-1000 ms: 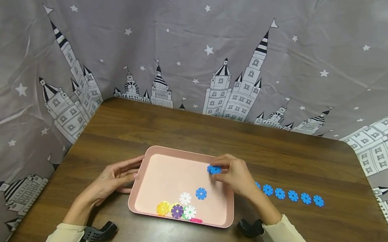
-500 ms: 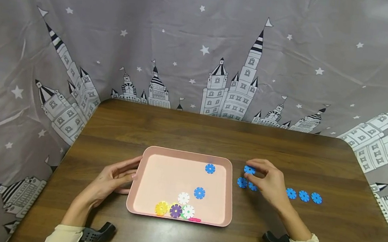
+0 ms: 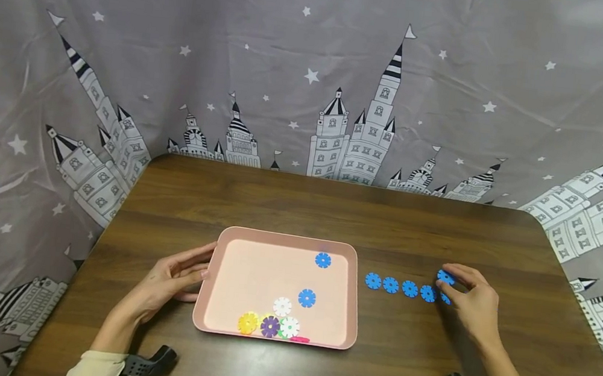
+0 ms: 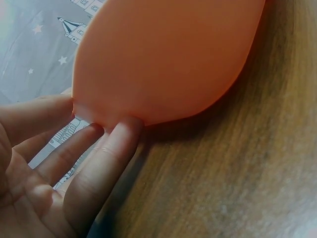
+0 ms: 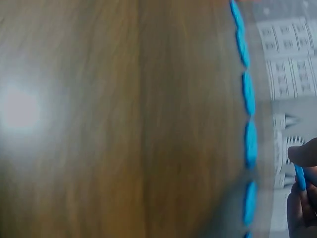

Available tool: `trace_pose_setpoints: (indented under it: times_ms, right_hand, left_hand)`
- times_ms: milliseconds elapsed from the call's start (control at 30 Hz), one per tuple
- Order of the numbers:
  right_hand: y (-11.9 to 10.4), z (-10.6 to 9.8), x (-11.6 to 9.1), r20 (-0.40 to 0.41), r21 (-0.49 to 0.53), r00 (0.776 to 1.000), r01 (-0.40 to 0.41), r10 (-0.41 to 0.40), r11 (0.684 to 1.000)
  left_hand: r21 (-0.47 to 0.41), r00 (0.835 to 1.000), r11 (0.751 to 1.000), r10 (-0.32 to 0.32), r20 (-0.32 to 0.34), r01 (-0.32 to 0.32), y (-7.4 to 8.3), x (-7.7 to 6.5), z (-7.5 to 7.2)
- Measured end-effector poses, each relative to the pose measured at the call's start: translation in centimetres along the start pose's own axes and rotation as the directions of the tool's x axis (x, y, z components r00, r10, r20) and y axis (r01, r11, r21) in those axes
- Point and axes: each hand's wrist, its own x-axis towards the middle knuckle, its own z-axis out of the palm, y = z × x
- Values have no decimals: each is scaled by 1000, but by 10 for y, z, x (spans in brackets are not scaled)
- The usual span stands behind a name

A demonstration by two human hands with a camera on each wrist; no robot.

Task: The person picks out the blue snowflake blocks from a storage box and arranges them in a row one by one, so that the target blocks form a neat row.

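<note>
In the head view my right hand (image 3: 473, 301) pinches a blue flower-shaped plastic disc (image 3: 445, 277) between thumb and fingertips, just above the row of like discs. In the right wrist view this held disc (image 5: 300, 176) shows edge-on at the right margin. Several blue discs (image 3: 409, 289) form a line on the table right of the tray; my hand hides its right end. My left hand (image 3: 169, 281) holds the left side of the pink tray (image 3: 203, 299), thumb at the rim. Fingers (image 4: 106, 173) meet the tray's outer wall (image 4: 163, 64) in the left wrist view.
Two blue discs, one up near the back wall (image 3: 323, 260) and one nearer the middle (image 3: 307, 298), lie in the tray. Yellow (image 3: 248, 323), purple (image 3: 270, 326), white (image 3: 282, 306) and pink (image 3: 300, 339) pieces gather at its front. Behind the wooden table (image 3: 278, 201) hangs a grey curtain (image 3: 272, 40).
My right hand has lifted a blue disc out of the tray's back right corner and carried it rightward along the row. The left hand stays at the tray.
</note>
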Motion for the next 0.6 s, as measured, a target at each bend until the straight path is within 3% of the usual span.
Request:
trace_pose_setpoints:
  times_ms: [333,433,600]
  right_hand:
    - [36,-30,-7,-149,-24,969,-202,196,979]
    - [45,-41,-9,-202,-10,946,-261,253,965]
    - [61,-60,-12,-279,-53,886,-398,369,916]
  left_hand:
    - [-6,1000,1000,13,-2,-13,-1,0,0]
    - [-4,1000,1000,12,-6,-12,-1,0,0]
    - [-6,1000,1000,15,-2,-15,-2,1,0]
